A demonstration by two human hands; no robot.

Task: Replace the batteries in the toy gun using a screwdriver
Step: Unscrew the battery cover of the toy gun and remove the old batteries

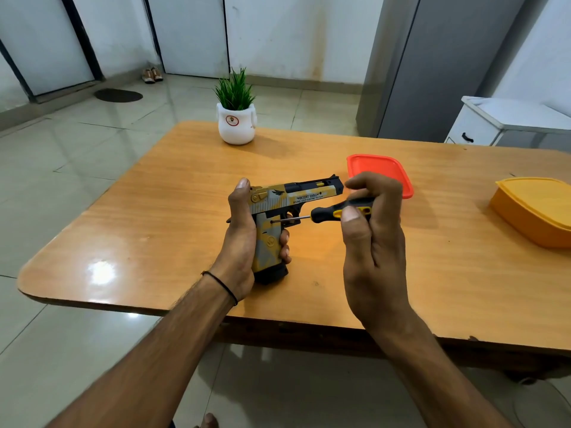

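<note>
A yellow, grey and black toy gun [296, 196] stands upright over the wooden table [160, 211], barrel pointing right. My left hand [242, 242] is wrapped around its grip from the left, thumb up behind the slide. My right hand [370, 230] holds a black and yellow screwdriver [336, 211] lying level. Its thin metal shaft points left, and the tip touches the upper part of the grip beside the trigger guard. No batteries are visible.
An orange-red lid [386, 168] lies flat behind my right hand. A yellow-orange lidded container [534, 208] sits at the table's right edge. A white pot with a green plant [236, 118] stands at the far edge. A white cabinet [500, 122] is beyond the table.
</note>
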